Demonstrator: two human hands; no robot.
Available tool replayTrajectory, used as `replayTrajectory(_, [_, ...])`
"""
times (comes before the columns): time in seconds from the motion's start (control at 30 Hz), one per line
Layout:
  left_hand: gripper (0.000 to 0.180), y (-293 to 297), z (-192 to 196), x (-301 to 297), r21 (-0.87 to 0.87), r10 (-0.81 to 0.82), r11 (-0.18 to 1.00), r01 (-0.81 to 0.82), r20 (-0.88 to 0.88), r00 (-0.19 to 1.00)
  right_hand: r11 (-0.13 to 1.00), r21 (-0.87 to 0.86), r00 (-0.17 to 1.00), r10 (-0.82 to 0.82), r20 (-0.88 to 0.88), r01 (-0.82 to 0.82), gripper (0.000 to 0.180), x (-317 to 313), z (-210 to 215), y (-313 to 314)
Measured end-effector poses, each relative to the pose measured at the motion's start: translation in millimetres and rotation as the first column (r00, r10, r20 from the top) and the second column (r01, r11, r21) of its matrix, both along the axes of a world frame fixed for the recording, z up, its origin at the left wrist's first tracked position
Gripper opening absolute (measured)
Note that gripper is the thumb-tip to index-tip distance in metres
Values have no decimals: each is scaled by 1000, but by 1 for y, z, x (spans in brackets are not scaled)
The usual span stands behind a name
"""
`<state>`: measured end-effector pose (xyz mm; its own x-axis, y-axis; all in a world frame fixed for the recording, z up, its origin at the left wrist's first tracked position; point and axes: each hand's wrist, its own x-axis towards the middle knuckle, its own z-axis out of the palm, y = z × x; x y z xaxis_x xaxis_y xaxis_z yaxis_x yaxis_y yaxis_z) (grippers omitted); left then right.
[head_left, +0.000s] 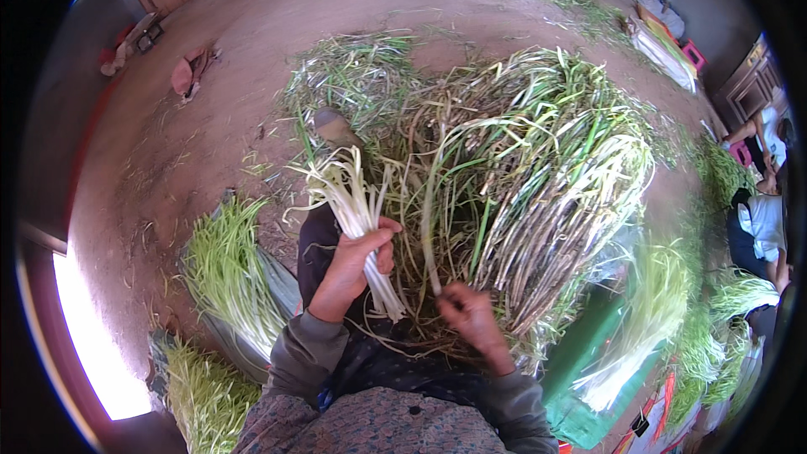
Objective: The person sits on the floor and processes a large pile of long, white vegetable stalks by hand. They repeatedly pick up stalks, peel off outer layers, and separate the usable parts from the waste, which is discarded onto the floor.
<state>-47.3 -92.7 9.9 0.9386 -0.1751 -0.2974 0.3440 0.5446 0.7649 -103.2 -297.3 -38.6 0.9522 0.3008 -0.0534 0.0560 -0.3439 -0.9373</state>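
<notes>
- Gripping a pale bunch [351,197] near its middle, the left hand [361,265] has fingers wrapped round and thumb across; leaf ends point to eleven o'clock. That hold probably lets the stalks lie together.
- At four o'clock from it, the right hand [471,315] looks pinched on one stalk's [428,227] lower end, perhaps to single it out.
- A heap [572,210] spreads at two o'clock from the hands, likely there for easy reach.
- Towards four o'clock, greens [643,311] lie on a green sheet [576,382], roots all one way, seemingly for neatness.
- At nine, more greens [223,256] rest against a grey sheet [273,282], perhaps off the dirt floor [244,59].
- From here, I can read no brand, label or writing.
</notes>
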Motion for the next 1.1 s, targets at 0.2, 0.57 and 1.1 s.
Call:
replayTrajectory(0.2, [20,-21,-12,1,243,3,970,-19,66,998,1000,-14,998,-17,63,18,7,9,20,-5])
replayTrajectory(0.57, [11,-28,-23,4,203,13,979,-32,92,996,932,344,967,-27,-255,117,17,27,19,10])
replayTrajectory(1.1, [8,4,-20,19,-137,172,972,-190,-134,976,834,-367,910,-351,221,411,5,-31,-29,-97])
